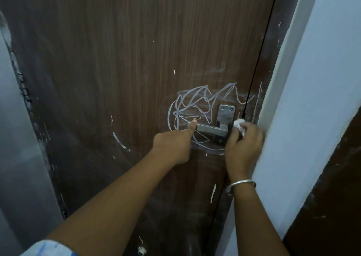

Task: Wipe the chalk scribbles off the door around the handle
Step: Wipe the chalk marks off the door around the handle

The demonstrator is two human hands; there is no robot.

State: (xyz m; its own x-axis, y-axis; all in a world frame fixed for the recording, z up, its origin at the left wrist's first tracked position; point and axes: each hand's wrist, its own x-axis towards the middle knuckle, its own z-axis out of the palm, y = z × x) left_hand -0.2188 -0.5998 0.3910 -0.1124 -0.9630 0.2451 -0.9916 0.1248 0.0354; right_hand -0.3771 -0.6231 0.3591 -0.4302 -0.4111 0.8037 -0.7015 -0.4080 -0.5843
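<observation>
Both hands at the handle (207, 127), chalk scribbles (195, 99) unwiped.

Your left hand (172, 146) grips the free end of the handle, fingers curled under it and the thumb stretched up across the lever tip. Your right hand (244, 142) pinches a crumpled white wad (239, 124) in its fingertips just to the right of the handle, beside the mounting plate (226, 112). The chalk scribbles loop over the door (117, 60) above, left of and below the handle. A metal bangle (241, 184) sits on your right wrist, below the handle. The white door frame (277, 80) runs right of the handle.
</observation>
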